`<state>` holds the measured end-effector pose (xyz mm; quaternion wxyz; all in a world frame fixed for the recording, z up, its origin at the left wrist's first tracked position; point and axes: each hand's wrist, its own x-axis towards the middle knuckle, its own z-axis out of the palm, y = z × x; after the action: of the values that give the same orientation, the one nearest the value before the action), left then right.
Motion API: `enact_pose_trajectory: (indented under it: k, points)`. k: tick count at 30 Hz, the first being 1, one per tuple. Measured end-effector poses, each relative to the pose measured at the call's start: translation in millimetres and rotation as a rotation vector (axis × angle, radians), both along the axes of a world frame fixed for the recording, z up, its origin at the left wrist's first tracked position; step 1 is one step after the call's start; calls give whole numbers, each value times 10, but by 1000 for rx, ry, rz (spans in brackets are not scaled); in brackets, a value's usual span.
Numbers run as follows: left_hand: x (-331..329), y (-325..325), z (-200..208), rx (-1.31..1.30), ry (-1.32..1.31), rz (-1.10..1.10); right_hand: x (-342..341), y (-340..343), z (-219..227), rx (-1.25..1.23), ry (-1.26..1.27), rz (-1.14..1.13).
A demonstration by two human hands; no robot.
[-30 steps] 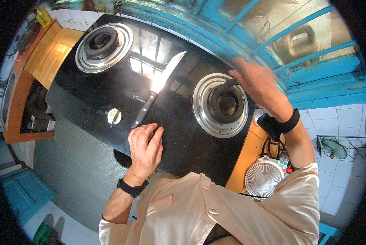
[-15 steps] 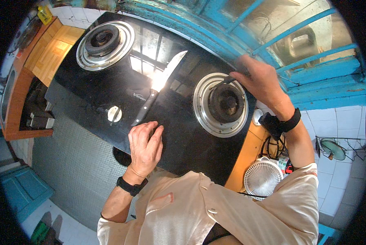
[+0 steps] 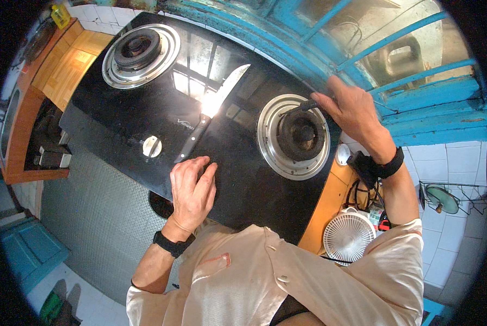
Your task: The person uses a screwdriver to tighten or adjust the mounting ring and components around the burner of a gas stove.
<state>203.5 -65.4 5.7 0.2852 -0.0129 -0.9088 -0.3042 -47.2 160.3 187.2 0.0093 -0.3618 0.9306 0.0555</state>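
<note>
A kitchen knife [image 3: 201, 130] with a black riveted handle and a bright blade lies on the black glass gas cooktop [image 3: 243, 185]. Close to its handle end, my left hand [image 3: 192, 185] rests on the cooktop's near edge, fingers loosely bent and slightly apart, holding nothing. My right hand [image 3: 352, 108] is closed around a slim dark-handled tool [image 3: 307, 105] over the far side of the right burner [image 3: 303, 136]. The tool's thin end reaches down to the burner's metal ring; its exact kind cannot be made out. My palm hides the rest of the handle.
Another burner [image 3: 140, 51] sits at the far left, with a white knob [image 3: 152, 146] nearer me. A blue window frame [image 3: 433, 106] borders the back right. A white fan [image 3: 349, 236] stands right of the cooktop. On the left is a wooden cabinet [image 3: 15, 136].
My right hand has shifted slightly outward with the dark tool over the burner. The left hand stays beside the knife, nearly unmoved.
</note>
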Motion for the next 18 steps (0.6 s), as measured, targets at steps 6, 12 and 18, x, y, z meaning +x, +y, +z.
enact_pose_trajectory:
  k: [6,12,18]
  points:
    - [-6,4,9,6,13,4,-47,161,-125,-173,-25,116]
    - [-3,0,8,7,2,4,-45,150,-24,-326,-212,176]
    - [-5,5,3,11,-4,10,-49,91,-48,-41,-72,0]
